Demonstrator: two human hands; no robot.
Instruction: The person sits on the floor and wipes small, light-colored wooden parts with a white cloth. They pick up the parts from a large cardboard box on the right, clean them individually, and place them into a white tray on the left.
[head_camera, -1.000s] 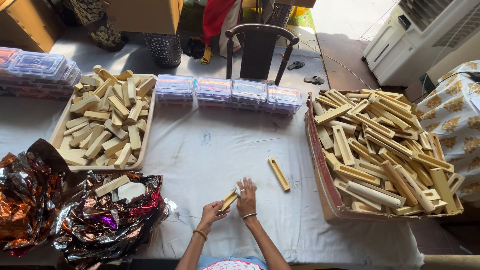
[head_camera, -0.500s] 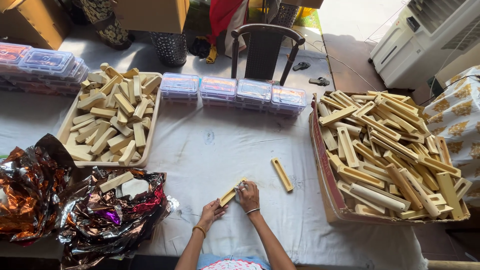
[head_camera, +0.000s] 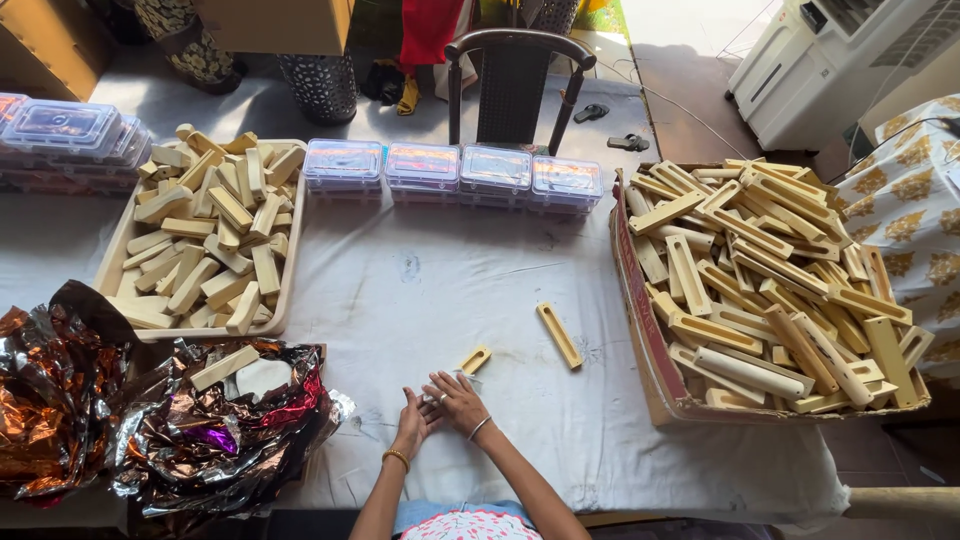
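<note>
Resting together at the near edge of the white cloth, both hands meet over a small wooden piece. The right hand lies with fingers curled over the piece's near end, which it seems to pinch, while the left hand presses beside it with fingers bent; whether the left fingers grip anything cannot be told. The piece angles away to the far right, its far end showing a slot. Just right of it, apart from the hands, a longer slotted stick lies on the cloth. A cardboard box heaped with similar sticks sits at the right, and a tray of shorter blocks sits at the far left. Crumpled foil with a block on it lies near left. Four clear lidded boxes line the far edge, before a dark chair.
</note>
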